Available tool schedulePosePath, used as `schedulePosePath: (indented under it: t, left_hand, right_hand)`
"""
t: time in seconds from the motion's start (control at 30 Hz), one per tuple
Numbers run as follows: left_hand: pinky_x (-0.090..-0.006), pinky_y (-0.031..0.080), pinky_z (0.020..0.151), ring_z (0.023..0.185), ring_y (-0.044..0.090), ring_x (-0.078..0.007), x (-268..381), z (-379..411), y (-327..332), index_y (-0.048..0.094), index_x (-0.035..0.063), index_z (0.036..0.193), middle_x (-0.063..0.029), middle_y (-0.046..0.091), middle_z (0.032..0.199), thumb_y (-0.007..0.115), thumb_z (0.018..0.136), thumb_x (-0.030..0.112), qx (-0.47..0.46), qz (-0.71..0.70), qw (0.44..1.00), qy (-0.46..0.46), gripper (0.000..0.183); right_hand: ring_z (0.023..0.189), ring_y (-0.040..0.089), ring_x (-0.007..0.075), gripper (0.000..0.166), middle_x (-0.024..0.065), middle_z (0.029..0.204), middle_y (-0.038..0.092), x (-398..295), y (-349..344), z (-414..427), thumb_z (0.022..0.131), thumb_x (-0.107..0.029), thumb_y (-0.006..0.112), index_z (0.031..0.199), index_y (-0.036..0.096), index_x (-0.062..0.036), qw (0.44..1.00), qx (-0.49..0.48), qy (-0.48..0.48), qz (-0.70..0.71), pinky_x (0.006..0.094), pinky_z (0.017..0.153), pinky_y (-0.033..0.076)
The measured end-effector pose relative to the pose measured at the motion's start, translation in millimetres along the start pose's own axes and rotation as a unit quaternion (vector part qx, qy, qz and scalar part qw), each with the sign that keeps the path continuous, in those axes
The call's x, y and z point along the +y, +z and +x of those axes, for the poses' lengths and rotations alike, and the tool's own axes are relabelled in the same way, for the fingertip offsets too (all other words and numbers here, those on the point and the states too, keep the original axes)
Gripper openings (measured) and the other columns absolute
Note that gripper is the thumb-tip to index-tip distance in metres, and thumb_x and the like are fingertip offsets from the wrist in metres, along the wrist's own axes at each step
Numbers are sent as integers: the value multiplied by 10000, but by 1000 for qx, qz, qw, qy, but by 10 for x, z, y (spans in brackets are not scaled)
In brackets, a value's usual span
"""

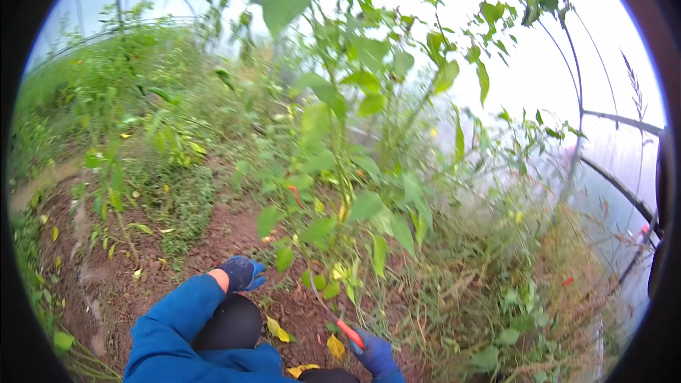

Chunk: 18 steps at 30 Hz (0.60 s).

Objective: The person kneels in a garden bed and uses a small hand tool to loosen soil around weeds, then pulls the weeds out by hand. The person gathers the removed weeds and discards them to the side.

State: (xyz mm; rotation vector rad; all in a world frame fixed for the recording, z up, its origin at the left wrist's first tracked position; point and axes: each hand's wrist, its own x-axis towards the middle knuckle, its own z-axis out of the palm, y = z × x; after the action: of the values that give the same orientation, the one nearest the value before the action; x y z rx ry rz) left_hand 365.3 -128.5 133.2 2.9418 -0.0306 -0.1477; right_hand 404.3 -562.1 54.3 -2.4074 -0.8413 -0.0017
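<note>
My left hand (242, 274), in a dark blue work glove, hovers near my knee over the reddish soil (229, 234). Its fingers point right; whether they hold anything is hard to tell. My right hand (375, 354), gloved in blue, grips the orange-red handle of a sickle (350, 333) at the bottom centre. The thin, curved blade reaches up and left to the base of a leafy pepper plant (343, 186). A red pepper (296, 197) hangs low among the leaves of this plant.
Dry grass and weeds (468, 276) lie thick on the right, beside the metal frame (580, 90) and plastic sheeting of a greenhouse tunnel. More plants (111, 80) stand at the left. Yellow leaves (335, 347) lie on the soil near my knees.
</note>
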Motion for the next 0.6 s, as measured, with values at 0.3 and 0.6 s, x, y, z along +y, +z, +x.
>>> schedulePosePath:
  t: [0.3,0.6]
  left_hand:
    - [-478,486,787,904,622,-351,-836,-771,19,621,124,1133,-146,665,985,546,853,487,112,101,961,-232,464]
    - [-506,455,812,941,590,-385,-1435,-630,621,602,34,1073,-199,632,1001,579,857,386,35,-2,963,-266,414]
  right_hand:
    - [808,656,324,468,121,885,670,-377,-45,608,782,-395,691,1201,584,-213,984,-166,28,-58,400,728,524]
    - [860,648,350,441,161,991,663,-652,615,1259,818,-325,667,1210,579,-143,989,-98,-8,-108,418,733,531]
